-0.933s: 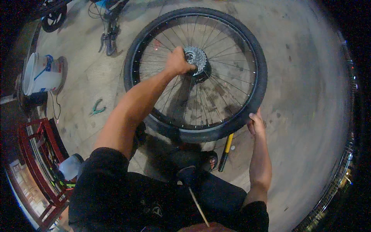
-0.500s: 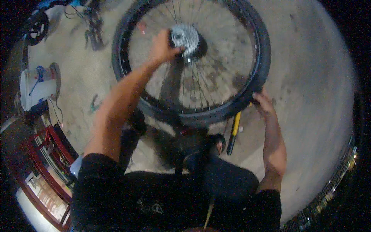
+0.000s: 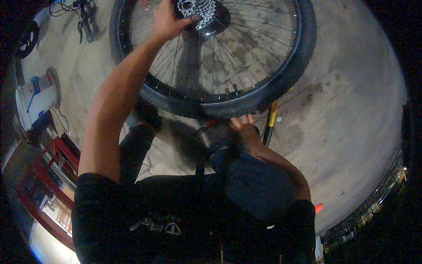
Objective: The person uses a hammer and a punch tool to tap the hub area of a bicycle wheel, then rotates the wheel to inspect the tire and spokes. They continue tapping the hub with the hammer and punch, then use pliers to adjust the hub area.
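Observation:
A bicycle wheel (image 3: 281, 81) with a black tyre and thin spokes fills the upper middle of the view, its top cut off by the frame. My left hand (image 3: 169, 21) is closed around the edge of the silver sprocket cassette (image 3: 204, 13) at the hub, thumb lying across the cogs. Just below the tyre's near edge is my right hand (image 3: 244, 127), its short-looking fingers apart and their tips close to the rubber. I see nothing held in it. Beside that hand lies a yellow and black rod-like handle (image 3: 271, 121), partly behind the tyre.
At the left stands a white bucket (image 3: 38, 99) with a blue handle-like strip, a dark cable near it. A red metal frame (image 3: 44, 193) is at the lower left. Bicycle parts (image 3: 83, 22) lie at the upper left. The concrete floor (image 3: 351, 110) is stained.
My right hand has left the tyre's right side and moved left, to below its near edge. The wheel and my left hand sit higher in view, and the cassette shows more sharply.

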A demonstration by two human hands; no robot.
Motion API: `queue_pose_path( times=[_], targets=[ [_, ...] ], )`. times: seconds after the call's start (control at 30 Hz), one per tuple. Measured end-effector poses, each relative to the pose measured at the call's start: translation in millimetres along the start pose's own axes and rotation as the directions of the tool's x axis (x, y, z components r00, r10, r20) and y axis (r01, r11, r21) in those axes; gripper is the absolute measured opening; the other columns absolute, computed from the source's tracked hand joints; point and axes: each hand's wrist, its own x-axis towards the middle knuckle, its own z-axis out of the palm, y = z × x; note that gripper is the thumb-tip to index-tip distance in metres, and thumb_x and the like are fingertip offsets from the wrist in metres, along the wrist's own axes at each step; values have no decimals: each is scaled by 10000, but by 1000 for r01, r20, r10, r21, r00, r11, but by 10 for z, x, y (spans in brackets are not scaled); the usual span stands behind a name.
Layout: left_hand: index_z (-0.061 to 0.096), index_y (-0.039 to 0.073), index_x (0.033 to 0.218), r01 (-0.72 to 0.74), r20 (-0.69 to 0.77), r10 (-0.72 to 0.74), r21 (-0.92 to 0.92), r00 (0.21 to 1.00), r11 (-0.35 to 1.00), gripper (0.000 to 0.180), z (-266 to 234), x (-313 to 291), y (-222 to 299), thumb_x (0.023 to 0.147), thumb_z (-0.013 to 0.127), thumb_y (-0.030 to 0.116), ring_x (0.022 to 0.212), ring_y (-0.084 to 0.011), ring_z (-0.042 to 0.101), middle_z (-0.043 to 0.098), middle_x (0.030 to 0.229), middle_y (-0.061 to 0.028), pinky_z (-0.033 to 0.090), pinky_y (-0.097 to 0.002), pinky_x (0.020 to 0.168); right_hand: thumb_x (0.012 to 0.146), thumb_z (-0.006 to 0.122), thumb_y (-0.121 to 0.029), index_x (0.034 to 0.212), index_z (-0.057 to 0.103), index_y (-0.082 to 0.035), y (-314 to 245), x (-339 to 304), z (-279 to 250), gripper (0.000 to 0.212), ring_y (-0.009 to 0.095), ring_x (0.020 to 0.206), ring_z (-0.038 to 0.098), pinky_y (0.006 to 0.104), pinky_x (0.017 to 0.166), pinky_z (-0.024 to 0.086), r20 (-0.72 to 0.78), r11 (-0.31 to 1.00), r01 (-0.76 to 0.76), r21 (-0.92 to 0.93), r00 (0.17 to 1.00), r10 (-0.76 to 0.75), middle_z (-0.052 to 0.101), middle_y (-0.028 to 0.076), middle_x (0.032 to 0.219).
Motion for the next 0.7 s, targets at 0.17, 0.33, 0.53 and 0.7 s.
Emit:
queue_pose_path(
  times=[0.17,0.33,0.53,0.7],
  targets=[
    [489,-34,1023,-322,-142,380,315,914,893,711,57,69,-235,600,871,391,755,-295,567,554,863,-152,487,-421,712,840,578,-211,1068,581,-96,-11,236,19,255,308,1013,555,490,853,461,-129,888,331,-319,913,-387,543,101,1078],
    [502,-57,1074,-253,-216,343,358,914,899,892,171,-94,-282,507,887,515,968,-367,569,582,1021,-202,474,-452,841,801,630,-159,1118,571,-65,-397,55,-1107,336,366,1009,566,487,863,466,406,973,9,232,908,-105,532,121,1059],
    [449,-45,1094,-309,-223,443,457,868,834,856,296,-188,-186,561,864,481,993,-392,507,503,1054,-210,437,-477,833,765,715,-178,1146,576,-41,-322,69,-2243,428,327,987,580,405,845,477,351,794,-154,589,933,-79,571,151,1023],
    [394,-37,1143,-513,-5,549,350,836,784,751,30,-188,-321,635,849,278,1026,-433,478,447,1140,-252,432,-487,877,695,730,-91,1118,594,-47,-307,439,-2861,447,301,907,591,362,812,478,-49,805,29,592,999,-1,592,126,976]
  ],
)
